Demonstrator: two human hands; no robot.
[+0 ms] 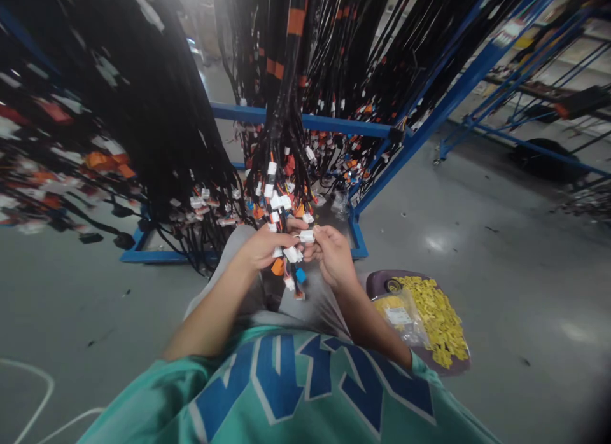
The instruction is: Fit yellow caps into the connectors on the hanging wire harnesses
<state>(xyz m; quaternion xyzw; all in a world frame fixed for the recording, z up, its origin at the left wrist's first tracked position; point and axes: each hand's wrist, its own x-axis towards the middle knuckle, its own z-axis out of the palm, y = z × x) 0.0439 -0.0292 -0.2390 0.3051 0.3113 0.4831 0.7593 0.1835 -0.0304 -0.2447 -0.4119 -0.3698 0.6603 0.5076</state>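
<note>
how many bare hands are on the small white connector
2: the left hand at the left end of the small white plastic connector, the right hand at its right end. No other hand shows.

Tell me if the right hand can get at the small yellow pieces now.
Probably yes. The small yellow pieces lie uncovered for the most part in the purple tray, beside the clear plastic bag. But the right hand is busy pinching a white plastic connector.

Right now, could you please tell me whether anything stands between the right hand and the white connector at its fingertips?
Nothing visible does: the right hand meets the white connector, with the left hand opposite. A blue connector hangs below.
</note>
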